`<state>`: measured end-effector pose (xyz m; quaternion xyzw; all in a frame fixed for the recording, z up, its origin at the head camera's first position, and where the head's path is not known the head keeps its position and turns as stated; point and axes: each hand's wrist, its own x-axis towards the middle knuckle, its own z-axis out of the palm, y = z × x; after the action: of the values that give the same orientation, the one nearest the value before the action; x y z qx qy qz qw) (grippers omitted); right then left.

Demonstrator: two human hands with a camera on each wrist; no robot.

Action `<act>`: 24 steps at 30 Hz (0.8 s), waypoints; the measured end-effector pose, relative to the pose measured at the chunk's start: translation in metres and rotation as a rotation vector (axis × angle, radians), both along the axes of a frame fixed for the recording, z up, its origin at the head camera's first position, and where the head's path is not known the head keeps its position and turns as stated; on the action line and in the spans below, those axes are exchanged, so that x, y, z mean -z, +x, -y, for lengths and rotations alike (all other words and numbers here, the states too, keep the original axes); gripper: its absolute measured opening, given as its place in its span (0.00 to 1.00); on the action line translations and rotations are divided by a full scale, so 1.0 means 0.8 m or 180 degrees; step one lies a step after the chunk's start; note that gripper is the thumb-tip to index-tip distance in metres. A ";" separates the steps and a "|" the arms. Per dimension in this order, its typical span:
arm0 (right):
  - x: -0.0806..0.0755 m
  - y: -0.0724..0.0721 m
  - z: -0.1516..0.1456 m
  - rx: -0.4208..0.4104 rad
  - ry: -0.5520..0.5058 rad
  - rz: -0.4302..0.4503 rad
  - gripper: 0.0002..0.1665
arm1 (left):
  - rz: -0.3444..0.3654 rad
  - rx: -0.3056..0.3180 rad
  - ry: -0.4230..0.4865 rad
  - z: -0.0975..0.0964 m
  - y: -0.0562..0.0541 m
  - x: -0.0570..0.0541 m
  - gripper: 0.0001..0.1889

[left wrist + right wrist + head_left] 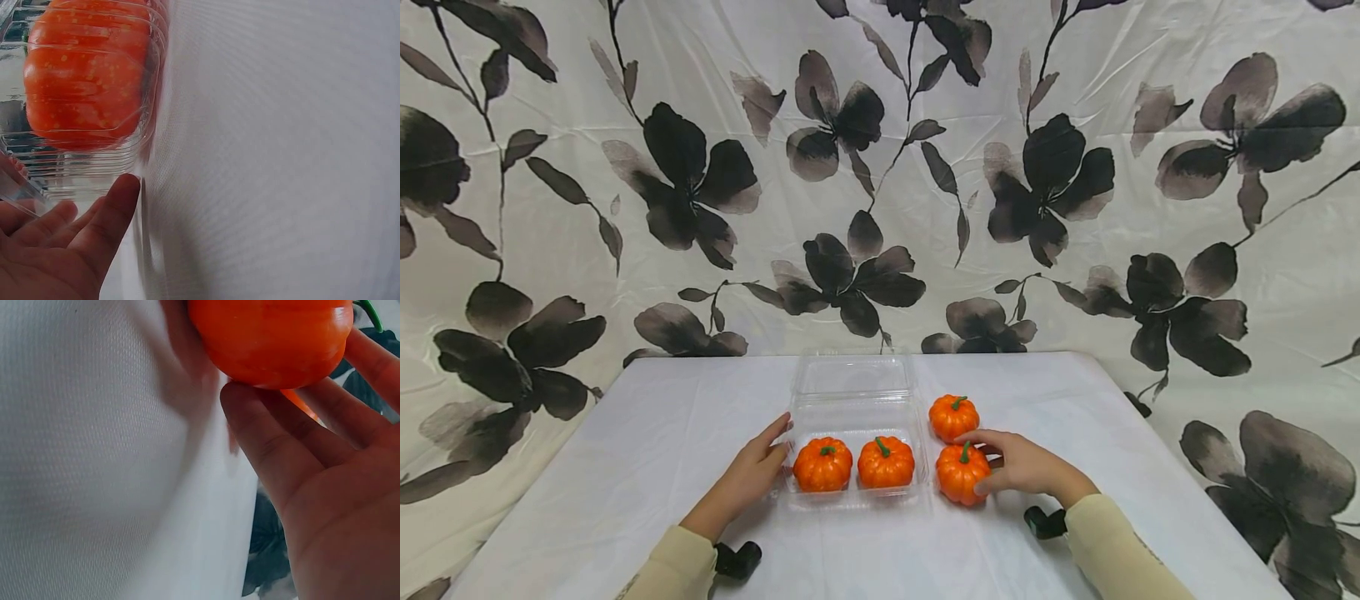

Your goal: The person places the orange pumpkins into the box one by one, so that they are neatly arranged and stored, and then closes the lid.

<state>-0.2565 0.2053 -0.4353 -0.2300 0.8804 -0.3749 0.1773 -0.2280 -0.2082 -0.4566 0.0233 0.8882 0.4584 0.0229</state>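
Note:
Two small orange toy pumpkins with green stems, a left one (823, 465) and a right one (886, 462), sit side by side in a clear plastic clamshell container (853, 417), its lid raised at the back. My left hand (758, 467) rests at the container's left side, fingers fairly straight; the left wrist view shows the thumb (115, 209) right at the ribbed wall. To the right of the container, my right hand (1026, 465) holds a third pumpkin (961, 475), thumb on its near side and fingers reaching over its far side.
Another orange pumpkin (953, 417) stands just behind the one in my right hand. A white cloth (685, 417) covers the table, and a floral curtain (940, 233) hangs behind it. Black wrist devices (737, 560) show below both hands.

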 end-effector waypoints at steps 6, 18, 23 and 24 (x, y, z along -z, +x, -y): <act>-0.001 0.001 0.001 -0.0061 -0.0016 -0.0121 0.38 | 0.0002 -0.0010 0.0011 -0.001 0.000 -0.001 0.31; -0.005 0.001 0.004 -0.0227 -0.0029 -0.0383 0.37 | -0.0001 -0.0021 0.0032 0.000 0.000 0.002 0.31; -0.013 0.003 0.006 -0.0228 -0.0027 -0.0510 0.37 | -0.0021 -0.0007 0.0044 0.001 -0.001 0.003 0.31; -0.015 0.004 0.007 -0.0219 -0.0012 -0.0538 0.37 | -0.0021 -0.0008 0.0045 0.001 -0.001 0.002 0.31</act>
<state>-0.2536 0.1998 -0.4236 -0.2912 0.8831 -0.3494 0.1147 -0.2285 -0.2091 -0.4585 0.0238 0.8850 0.4647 0.0192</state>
